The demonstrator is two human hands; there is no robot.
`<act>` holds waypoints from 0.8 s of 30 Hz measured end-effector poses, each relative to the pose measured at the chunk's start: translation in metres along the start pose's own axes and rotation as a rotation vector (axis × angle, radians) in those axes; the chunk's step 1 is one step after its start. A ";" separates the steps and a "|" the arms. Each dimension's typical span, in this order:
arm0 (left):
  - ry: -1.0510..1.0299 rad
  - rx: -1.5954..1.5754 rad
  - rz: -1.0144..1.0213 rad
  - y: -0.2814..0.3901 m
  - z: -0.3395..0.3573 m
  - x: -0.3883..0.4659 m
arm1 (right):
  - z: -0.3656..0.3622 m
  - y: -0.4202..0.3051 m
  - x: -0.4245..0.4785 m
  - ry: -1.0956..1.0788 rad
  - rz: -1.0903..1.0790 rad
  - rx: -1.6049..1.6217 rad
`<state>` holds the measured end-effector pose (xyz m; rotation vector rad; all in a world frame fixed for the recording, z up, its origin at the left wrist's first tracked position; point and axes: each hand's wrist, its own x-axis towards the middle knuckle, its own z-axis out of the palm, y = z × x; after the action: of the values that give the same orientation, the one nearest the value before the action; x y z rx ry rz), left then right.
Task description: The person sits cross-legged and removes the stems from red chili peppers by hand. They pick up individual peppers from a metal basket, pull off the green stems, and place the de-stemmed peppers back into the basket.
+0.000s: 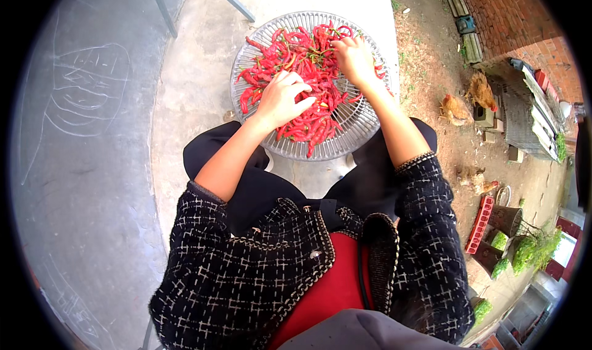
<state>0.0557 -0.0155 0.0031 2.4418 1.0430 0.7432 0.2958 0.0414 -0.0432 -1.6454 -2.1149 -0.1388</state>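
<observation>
A heap of red chili peppers (305, 68), some with green stems, lies on a round grey slatted tray (356, 137) in front of my knees. My left hand (286, 98) rests palm down over the near left of the heap. Its thumb and forefinger are apart, with no pepper visible between them. On the far right of the heap, my right hand (355, 59) reaches in with bent fingers among the peppers. Its grip is hidden, so I cannot tell whether it pinches one. Bare slats show around the heap, mostly at the near right.
Grey metal legs (231, 1) stand beyond the tray at the left. A dark floor with chalk drawings (88, 91) spreads to the left. Chickens (455, 110) stand on the dirt yard at the right, near a wire coop (527, 118), a red feeder (479, 225) and potted plants (532, 248).
</observation>
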 end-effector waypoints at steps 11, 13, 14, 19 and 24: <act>0.130 -0.040 -0.039 -0.012 -0.001 0.006 | 0.016 -0.011 -0.005 0.019 -0.040 -0.145; 0.131 -0.038 -0.031 -0.013 -0.002 0.005 | 0.002 -0.019 -0.001 0.069 -0.036 -0.077; 0.129 -0.040 -0.034 -0.013 -0.002 0.004 | -0.007 -0.024 0.000 0.104 -0.033 -0.020; 0.125 -0.056 -0.045 -0.013 -0.001 0.002 | -0.033 -0.027 0.003 0.195 -0.002 0.418; 0.129 -0.076 -0.056 -0.010 0.001 0.007 | -0.033 -0.026 0.001 0.129 0.441 1.107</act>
<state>0.0546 -0.0038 -0.0010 2.3173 1.1048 0.9148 0.2810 0.0234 -0.0085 -1.2542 -1.2331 0.8724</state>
